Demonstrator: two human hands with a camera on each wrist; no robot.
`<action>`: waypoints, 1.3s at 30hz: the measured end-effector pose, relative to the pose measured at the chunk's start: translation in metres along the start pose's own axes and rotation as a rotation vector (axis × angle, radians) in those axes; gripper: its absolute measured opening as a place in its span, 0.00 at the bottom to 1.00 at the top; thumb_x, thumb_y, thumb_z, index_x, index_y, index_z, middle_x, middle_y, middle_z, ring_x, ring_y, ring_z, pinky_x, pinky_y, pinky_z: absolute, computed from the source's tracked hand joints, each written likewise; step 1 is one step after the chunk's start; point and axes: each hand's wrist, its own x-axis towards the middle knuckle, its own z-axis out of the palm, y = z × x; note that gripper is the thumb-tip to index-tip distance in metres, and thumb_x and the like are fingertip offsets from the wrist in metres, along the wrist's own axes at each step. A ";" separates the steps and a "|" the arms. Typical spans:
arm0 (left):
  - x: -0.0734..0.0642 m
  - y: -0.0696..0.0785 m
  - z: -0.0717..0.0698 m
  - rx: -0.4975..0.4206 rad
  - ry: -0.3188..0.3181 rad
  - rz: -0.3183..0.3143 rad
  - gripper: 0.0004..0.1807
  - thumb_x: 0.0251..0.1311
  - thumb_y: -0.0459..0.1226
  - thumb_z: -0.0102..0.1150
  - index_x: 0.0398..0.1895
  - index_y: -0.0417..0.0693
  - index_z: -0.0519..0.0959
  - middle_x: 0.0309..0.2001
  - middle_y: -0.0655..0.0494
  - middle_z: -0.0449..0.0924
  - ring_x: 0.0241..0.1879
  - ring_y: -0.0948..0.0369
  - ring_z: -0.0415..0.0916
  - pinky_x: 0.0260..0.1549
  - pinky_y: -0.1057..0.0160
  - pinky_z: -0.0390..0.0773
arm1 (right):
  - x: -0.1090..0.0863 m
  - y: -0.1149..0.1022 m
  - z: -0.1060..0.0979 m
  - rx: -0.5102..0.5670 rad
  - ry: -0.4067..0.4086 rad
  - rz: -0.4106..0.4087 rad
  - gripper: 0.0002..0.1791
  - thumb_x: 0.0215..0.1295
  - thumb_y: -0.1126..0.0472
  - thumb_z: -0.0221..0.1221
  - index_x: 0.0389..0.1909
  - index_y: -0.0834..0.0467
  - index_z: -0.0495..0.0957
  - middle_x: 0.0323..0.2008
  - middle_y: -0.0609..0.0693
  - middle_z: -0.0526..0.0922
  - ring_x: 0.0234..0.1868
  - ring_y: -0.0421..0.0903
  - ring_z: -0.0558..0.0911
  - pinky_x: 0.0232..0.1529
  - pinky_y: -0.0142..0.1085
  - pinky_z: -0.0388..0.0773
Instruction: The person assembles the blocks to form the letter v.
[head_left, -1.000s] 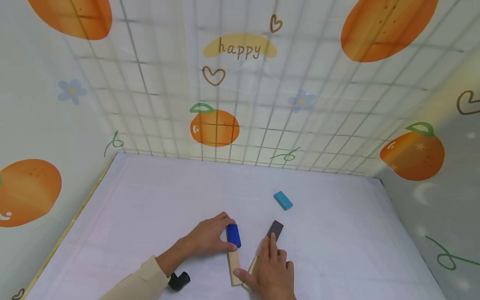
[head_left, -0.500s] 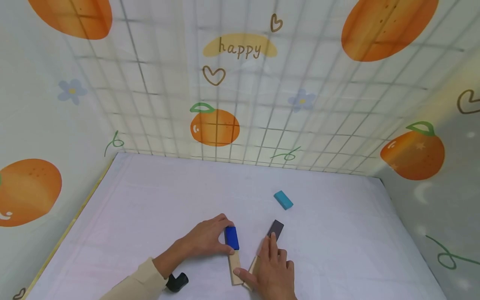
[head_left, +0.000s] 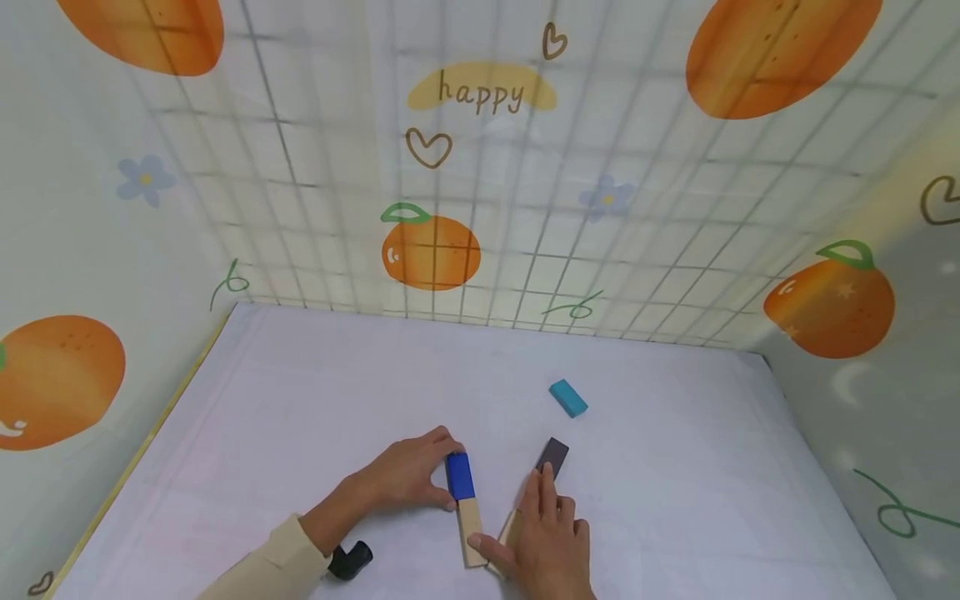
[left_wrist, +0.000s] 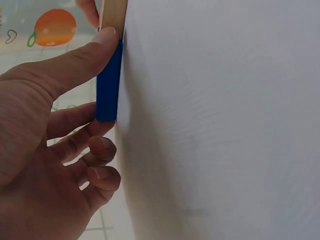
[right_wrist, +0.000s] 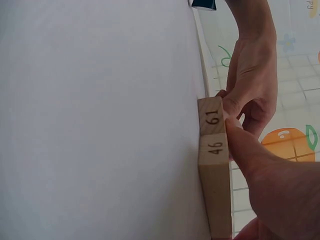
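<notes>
A blue block lies end to end with a plain wooden block, forming one row. My left hand holds the blue block, fingertips at its far end and thumb at the joint with the wood. My right hand rests over a second row, a dark grey block and a pale wooden block, largely covering it. Its fingers lie extended along that row, while its thumb touches the first wooden block. In the right wrist view, the wooden ends marked 61 and 46 meet side by side.
A light blue block lies farther back on the white-covered table. Beside the left sleeve is a black curved object, partly hidden. Printed fabric walls rise at the table's back and sides.
My left hand has shifted slightly left with the blue block, which now lines up with the wooden block's end. My right hand stays in place.
</notes>
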 end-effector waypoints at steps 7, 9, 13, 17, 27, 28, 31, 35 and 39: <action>-0.001 0.002 0.002 0.057 0.012 0.013 0.38 0.51 0.54 0.76 0.66 0.54 0.75 0.56 0.62 0.72 0.47 0.68 0.74 0.51 0.63 0.78 | -0.001 -0.001 0.002 -0.008 0.004 0.004 0.81 0.33 0.09 0.52 0.76 0.68 0.53 0.77 0.69 0.49 0.62 0.68 0.65 0.58 0.66 0.65; -0.001 0.003 0.002 0.067 0.015 0.018 0.39 0.52 0.54 0.76 0.66 0.54 0.74 0.57 0.61 0.72 0.47 0.67 0.74 0.52 0.63 0.78 | -0.001 -0.001 0.002 -0.007 0.012 0.001 0.80 0.34 0.09 0.52 0.76 0.69 0.53 0.77 0.69 0.48 0.62 0.68 0.65 0.57 0.66 0.65; -0.001 0.004 0.002 0.082 0.010 0.016 0.39 0.53 0.54 0.75 0.67 0.53 0.74 0.58 0.60 0.72 0.48 0.67 0.74 0.52 0.63 0.78 | 0.000 -0.001 0.001 -0.007 0.011 0.001 0.81 0.33 0.09 0.52 0.76 0.69 0.53 0.77 0.69 0.49 0.62 0.68 0.65 0.57 0.66 0.66; -0.002 0.004 0.002 0.093 0.008 0.016 0.39 0.54 0.55 0.74 0.67 0.53 0.73 0.58 0.60 0.71 0.47 0.67 0.74 0.51 0.63 0.78 | 0.000 -0.001 0.000 -0.009 0.005 0.010 0.81 0.32 0.09 0.52 0.76 0.69 0.53 0.77 0.69 0.50 0.62 0.68 0.65 0.58 0.66 0.65; -0.003 0.005 0.002 0.095 0.002 0.017 0.38 0.56 0.55 0.73 0.68 0.54 0.72 0.57 0.59 0.71 0.46 0.66 0.74 0.50 0.63 0.78 | 0.002 -0.003 0.001 0.003 -0.009 0.027 0.81 0.31 0.11 0.56 0.76 0.69 0.53 0.77 0.70 0.49 0.62 0.68 0.65 0.59 0.67 0.64; -0.003 0.004 0.002 0.093 0.000 0.017 0.38 0.56 0.55 0.73 0.68 0.54 0.72 0.58 0.59 0.70 0.47 0.66 0.74 0.50 0.63 0.78 | 0.002 -0.003 0.001 0.001 -0.010 0.028 0.81 0.31 0.11 0.56 0.76 0.69 0.53 0.77 0.70 0.49 0.62 0.68 0.65 0.59 0.67 0.64; -0.003 0.004 0.002 0.089 -0.003 0.016 0.38 0.56 0.55 0.72 0.69 0.54 0.72 0.58 0.59 0.70 0.47 0.66 0.74 0.51 0.62 0.78 | 0.002 -0.003 0.002 -0.001 -0.011 0.031 0.81 0.31 0.11 0.56 0.76 0.69 0.53 0.77 0.70 0.49 0.62 0.69 0.65 0.59 0.67 0.64; -0.003 0.005 0.002 0.086 0.000 0.019 0.38 0.56 0.54 0.73 0.69 0.54 0.72 0.58 0.59 0.70 0.47 0.66 0.74 0.51 0.62 0.78 | 0.002 -0.002 0.002 0.002 -0.009 0.030 0.81 0.31 0.11 0.55 0.76 0.69 0.52 0.77 0.70 0.49 0.62 0.69 0.65 0.60 0.67 0.64; -0.003 0.006 0.001 0.089 -0.002 0.016 0.39 0.56 0.54 0.72 0.69 0.54 0.71 0.58 0.59 0.70 0.47 0.66 0.74 0.51 0.63 0.78 | 0.001 -0.002 0.002 0.000 0.008 0.019 0.81 0.32 0.11 0.55 0.76 0.69 0.53 0.77 0.70 0.49 0.62 0.69 0.65 0.59 0.66 0.64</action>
